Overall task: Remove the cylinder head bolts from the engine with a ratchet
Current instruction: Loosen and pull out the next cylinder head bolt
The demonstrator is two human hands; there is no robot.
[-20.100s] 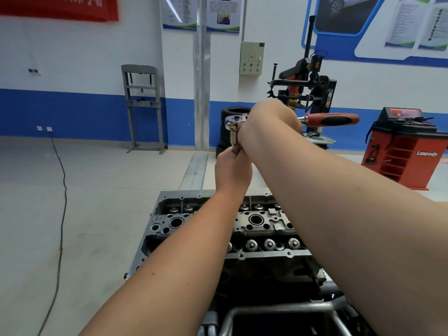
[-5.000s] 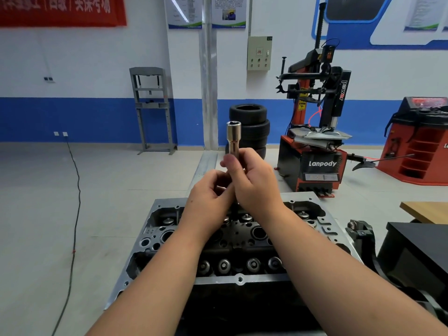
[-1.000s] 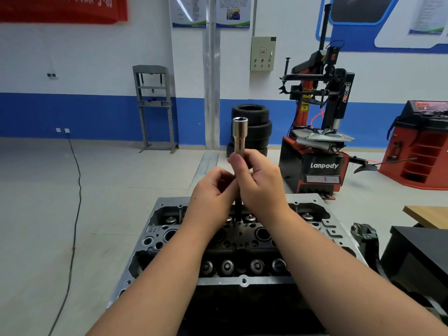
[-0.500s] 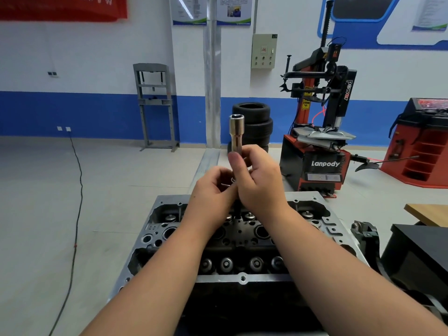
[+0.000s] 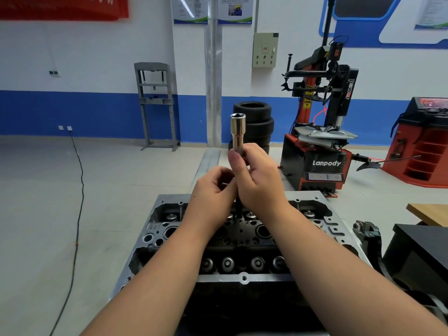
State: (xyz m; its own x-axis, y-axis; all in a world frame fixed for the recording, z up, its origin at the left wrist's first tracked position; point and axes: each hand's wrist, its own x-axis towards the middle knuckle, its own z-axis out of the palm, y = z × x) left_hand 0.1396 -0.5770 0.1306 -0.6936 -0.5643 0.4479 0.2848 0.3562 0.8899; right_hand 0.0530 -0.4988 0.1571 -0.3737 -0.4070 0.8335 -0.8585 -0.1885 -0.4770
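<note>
A grey cylinder head [image 5: 242,278] with valve springs and dark bores lies below me. Over its middle a long chrome socket [image 5: 238,132] stands upright, its open end up, on a thin dark shaft [image 5: 238,209] that runs down into the head. My right hand [image 5: 257,180] grips the socket's lower part. My left hand [image 5: 213,192] is beside it, fingers curled round the shaft just under the socket. No ratchet is in view.
A red and black Lanpody tyre changer [image 5: 322,141] and stacked tyres [image 5: 253,124] stand behind the engine. A red balancer [image 5: 421,141] is far right, a wooden table corner [image 5: 429,212] and black stand [image 5: 421,253] at right. A black cable [image 5: 77,214] crosses the floor at left.
The socket stays upright in both hands and shifts only slightly between frames. Twenty seconds ago a red-handled ratchet sat on top of it; the ratchet is gone now.
</note>
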